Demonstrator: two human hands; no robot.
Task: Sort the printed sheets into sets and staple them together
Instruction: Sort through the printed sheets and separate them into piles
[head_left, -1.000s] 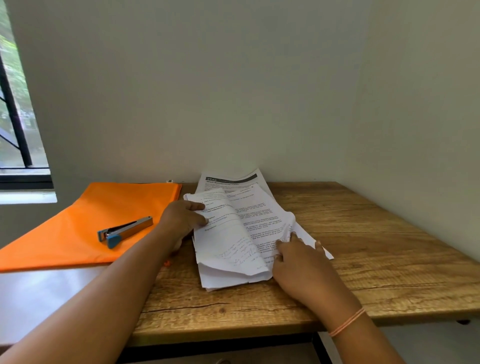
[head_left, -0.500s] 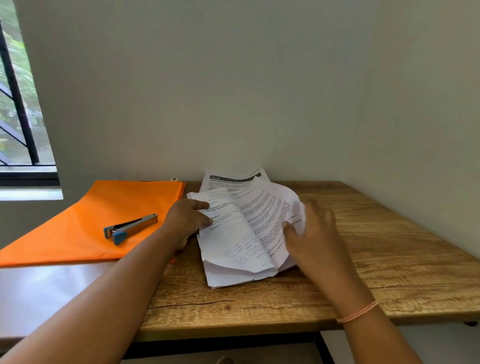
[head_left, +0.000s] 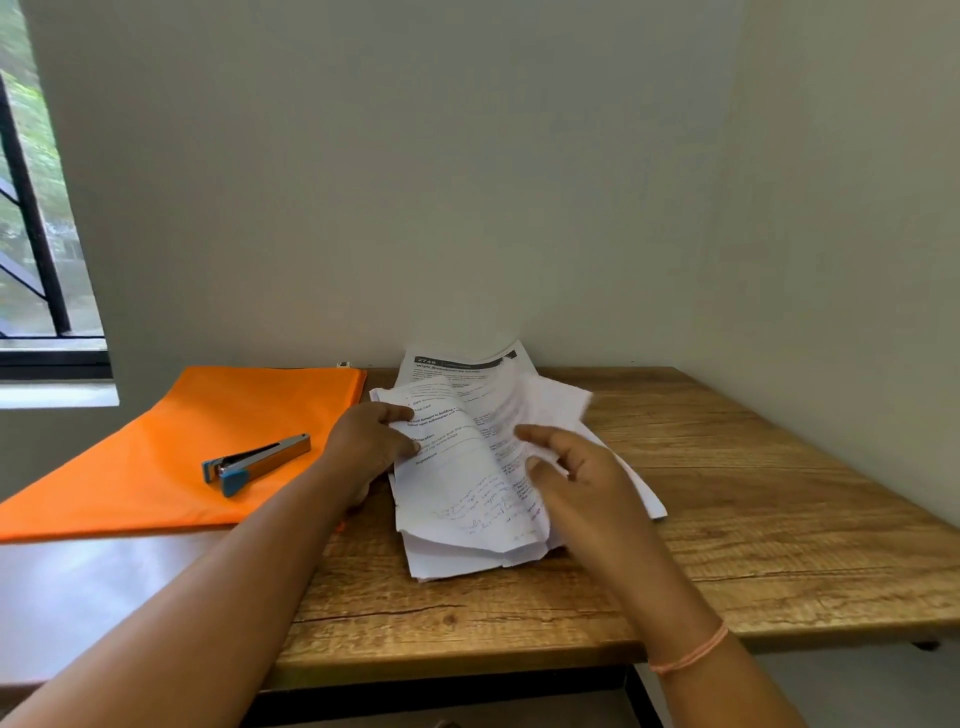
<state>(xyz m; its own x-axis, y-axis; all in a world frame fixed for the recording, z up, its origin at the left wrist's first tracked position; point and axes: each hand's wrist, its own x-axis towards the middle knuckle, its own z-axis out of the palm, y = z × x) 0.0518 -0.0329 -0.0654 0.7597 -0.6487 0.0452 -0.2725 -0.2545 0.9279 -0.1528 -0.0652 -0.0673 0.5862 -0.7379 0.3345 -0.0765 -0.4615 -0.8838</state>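
Head view: printed sheets (head_left: 457, 499) are gripped at their left edge by the left hand (head_left: 371, 441); right hand (head_left: 576, 473) fingers loosely spread, pinch unconfirmed; sheets should be turned singly

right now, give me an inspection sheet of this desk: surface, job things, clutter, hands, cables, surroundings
surface: wooden table, with a crack near the front edge
job's things: printed sheets in a loose, uneven stack, one sheet curled up mid-turn, handwriting on the top page; stapler lies apart, to the left of the stack
clutter: orange zip pouch lies flat under the stapler
grippers: left hand grips the stack's left edge; right hand is at the turned sheet with curled fingers, pinch unclear
cables: nothing seen
surroundings: plain wall behind and to the right; barred window at the left
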